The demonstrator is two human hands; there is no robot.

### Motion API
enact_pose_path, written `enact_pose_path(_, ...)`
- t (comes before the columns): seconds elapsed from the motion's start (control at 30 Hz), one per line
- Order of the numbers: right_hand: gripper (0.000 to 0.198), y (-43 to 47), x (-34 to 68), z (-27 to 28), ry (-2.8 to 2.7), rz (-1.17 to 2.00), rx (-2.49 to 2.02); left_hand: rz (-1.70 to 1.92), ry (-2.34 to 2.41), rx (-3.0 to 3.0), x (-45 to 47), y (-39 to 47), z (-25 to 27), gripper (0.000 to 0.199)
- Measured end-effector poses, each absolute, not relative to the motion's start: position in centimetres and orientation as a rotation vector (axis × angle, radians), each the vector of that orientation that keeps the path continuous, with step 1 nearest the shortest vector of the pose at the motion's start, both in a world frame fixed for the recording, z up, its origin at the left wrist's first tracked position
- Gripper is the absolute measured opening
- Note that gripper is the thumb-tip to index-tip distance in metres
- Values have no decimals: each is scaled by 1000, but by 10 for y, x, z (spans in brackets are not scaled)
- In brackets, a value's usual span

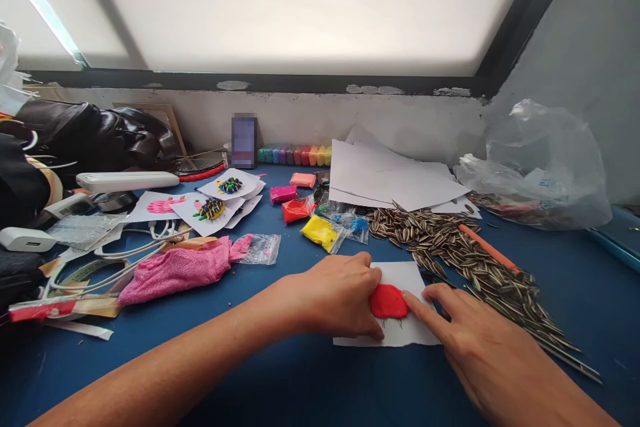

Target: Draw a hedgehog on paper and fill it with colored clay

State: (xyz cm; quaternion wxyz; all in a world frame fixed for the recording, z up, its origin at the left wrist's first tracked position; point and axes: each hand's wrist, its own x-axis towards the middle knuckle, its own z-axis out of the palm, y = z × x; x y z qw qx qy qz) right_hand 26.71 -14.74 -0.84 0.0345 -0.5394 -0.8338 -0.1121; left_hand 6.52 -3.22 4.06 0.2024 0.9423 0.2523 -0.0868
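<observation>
A flat, rounded piece of red clay (pixel 389 301) lies on a small sheet of white paper (pixel 407 272) at the table's front. Short pen lines show on the paper just below the clay. At the clay's left edge is my left hand (pixel 345 293), its thumb and fingers apart and resting on the paper. My right hand (pixel 475 337) comes in from the right; its stretched index finger touches the clay's right edge and its other fingers are partly hidden. Close beyond lie a yellow clay packet (pixel 320 232) and a red clay packet (pixel 296 210).
Striped sunflower seeds (pixel 450 240) spread behind and right of my right hand, with an orange stick (pixel 490 250) among them. White sheets (pixel 390 177) lie at the back. Leftward are a pink cloth (pixel 180 270), decorated paper cards (pixel 203 213) and cables. A plastic bag (pixel 550 167) stands right.
</observation>
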Motion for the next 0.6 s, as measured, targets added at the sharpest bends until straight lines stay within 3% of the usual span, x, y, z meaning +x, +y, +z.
enact_pose_path(0.6,56,-154,271,0,-2514,-559,-1453,-271,714,2653,67,-33,43,44)
